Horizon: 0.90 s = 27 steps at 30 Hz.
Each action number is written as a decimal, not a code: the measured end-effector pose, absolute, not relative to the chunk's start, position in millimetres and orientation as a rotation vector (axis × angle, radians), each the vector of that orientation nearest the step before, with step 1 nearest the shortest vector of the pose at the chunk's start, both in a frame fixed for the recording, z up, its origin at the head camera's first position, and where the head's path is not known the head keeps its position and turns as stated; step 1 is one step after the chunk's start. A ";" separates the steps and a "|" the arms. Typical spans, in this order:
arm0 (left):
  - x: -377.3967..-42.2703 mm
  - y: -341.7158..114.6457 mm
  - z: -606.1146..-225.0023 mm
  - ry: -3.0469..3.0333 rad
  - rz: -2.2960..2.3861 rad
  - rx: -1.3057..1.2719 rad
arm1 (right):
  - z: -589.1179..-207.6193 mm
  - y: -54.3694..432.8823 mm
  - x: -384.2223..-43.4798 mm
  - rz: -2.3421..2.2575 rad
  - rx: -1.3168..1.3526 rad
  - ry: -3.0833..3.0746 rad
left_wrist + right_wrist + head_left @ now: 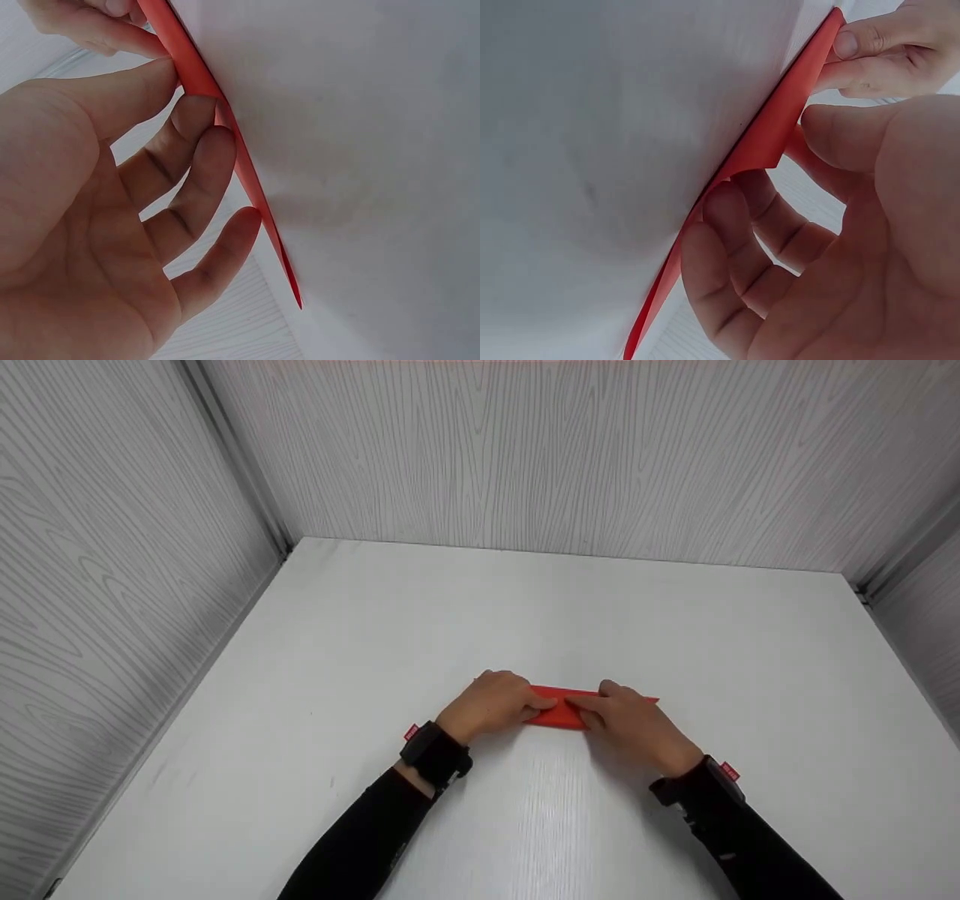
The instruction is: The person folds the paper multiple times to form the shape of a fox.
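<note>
A folded strip of red paper [559, 709] lies crosswise on the white table, between the two hands. At its left part the left hand [499, 701] holds it, the thumb pressing near the middle of the strip. The right hand [630, 724] grips the right part, its thumb and index finger close to the left thumb. Seen from the left wrist, the paper [247, 176] tapers to a thin point beyond the curled fingers. The right wrist view shows a loose angled corner of the paper [769, 139] beside the right thumb [840, 139]. The hands cover both ends partly.
The white table [420, 607] spreads around the hands on all sides. Grey wood-grain panels stand at the back [525, 457] and at the left [105, 585], with another at the far right. Both forearms wear black sleeves and wrist straps.
</note>
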<state>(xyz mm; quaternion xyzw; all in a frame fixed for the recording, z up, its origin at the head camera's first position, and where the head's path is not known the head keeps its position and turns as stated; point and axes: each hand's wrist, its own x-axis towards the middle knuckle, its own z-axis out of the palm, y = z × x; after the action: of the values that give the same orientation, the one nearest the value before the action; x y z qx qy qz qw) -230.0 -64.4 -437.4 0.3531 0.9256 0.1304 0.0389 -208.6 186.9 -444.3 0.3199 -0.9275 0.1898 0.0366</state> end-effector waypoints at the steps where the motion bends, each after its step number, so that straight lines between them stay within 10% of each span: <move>1: -230.0 -64.1 -437.4 2.836 0.402 1.090 | -443.9 186.5 -208.6 0.577 0.974 -2.865; 27: -209.5 -55.8 -419.3 2.891 0.218 1.257 | -444.8 183.3 -210.1 0.604 1.094 -2.743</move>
<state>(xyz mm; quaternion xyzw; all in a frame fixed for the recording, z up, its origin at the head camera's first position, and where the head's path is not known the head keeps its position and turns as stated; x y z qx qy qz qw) -209.5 -55.8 -419.3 0.3979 0.9148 0.0689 -0.0090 -210.1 183.3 -444.8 0.3623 -0.9082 0.1998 0.0634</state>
